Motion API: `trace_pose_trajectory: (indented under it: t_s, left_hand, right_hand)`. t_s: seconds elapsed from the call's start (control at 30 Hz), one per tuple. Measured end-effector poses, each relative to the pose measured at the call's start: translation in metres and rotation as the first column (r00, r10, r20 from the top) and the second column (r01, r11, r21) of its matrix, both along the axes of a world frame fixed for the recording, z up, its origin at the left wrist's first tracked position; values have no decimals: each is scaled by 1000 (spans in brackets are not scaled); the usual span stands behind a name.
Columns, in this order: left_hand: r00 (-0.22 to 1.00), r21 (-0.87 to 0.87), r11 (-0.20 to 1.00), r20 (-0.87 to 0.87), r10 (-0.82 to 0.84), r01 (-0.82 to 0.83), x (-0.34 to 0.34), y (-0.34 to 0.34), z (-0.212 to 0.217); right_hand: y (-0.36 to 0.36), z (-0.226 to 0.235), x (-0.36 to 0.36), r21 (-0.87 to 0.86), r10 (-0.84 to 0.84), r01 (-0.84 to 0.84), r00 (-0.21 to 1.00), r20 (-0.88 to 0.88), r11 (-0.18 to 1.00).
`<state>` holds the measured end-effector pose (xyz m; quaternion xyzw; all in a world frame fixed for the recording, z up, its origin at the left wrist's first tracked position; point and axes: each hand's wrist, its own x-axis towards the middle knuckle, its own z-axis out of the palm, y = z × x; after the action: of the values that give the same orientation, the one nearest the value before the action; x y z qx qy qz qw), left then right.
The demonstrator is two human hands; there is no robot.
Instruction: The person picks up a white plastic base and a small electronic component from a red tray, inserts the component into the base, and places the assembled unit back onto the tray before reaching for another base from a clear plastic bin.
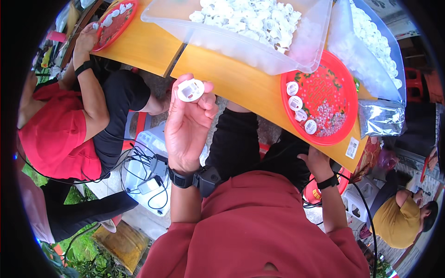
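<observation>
Raised in front of the table, my left hand pinches a small round white plastic part between thumb and fingers. The part's face shows a rectangular recess. My right hand is at the table's near edge, just below a red round tray. Its thumb points left, while the other fingers are hidden at the edge. Several similar white round parts lie along the tray's left side. A pile of small clear pieces sits at the tray's lower right.
A translucent bin full of white parts stands on the yellow table. Another bin and a silver packet are at right. A person on my left reaches to another red tray. Cables hang nearby.
</observation>
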<state>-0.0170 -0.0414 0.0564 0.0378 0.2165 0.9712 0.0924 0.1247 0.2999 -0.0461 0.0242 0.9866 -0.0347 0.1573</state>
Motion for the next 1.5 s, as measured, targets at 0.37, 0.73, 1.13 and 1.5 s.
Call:
trace_pose_trajectory:
  t_s: [0.37,0.73,1.13,1.5]
  left_hand:
    - [1000,11,1000,27,-7,7,1,5,-1]
    - [998,42,999,68,-18,15,-4,6,-2]
    - [999,-2,1000,38,0,1,-7,3,-6]
    - [999,-6,1000,35,16,-15,-5,5,-7]
  right_hand:
    - [6,-7,8,-40,41,-42,998,-47,998]
    - [2,-2,0,2,58,-58,995,-87,998]
    - [3,-1,-3,-72,-39,45,996,80,996]
    - [5,-3,-1,-90,-42,50,995,88,995]
